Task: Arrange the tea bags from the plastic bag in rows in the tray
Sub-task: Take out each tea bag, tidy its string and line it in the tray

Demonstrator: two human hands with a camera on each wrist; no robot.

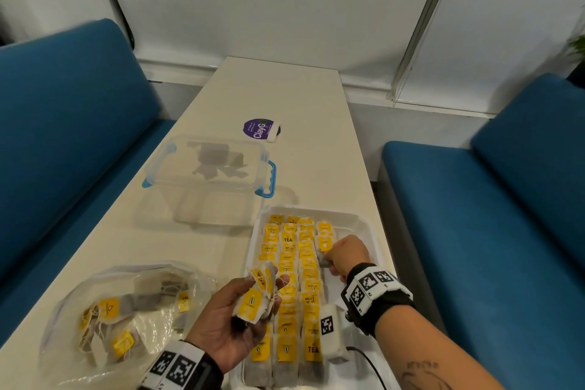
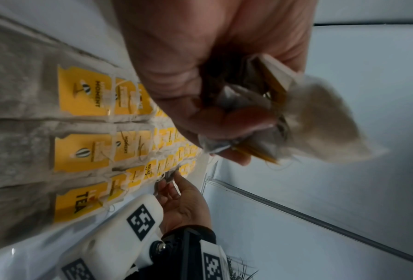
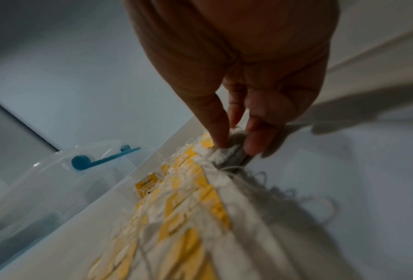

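1. The tea bag (image 1: 324, 251) sits in the fourth row of the white tray (image 1: 371, 231), pinched by the right hand (image 1: 347, 256).
2. Its string could snag neighbours and drag the row crooked, I'd say.
3. The left hand (image 1: 228, 323) clutches a spare bunch of tea bags (image 1: 261, 296) above the tray; one might drop.
4. The plastic bag (image 1: 126, 317) lies left, still holding more.

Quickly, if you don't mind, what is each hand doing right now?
Left hand: holds a bunch of tea bags above the tray.
Right hand: pinches one tea bag in the tray.
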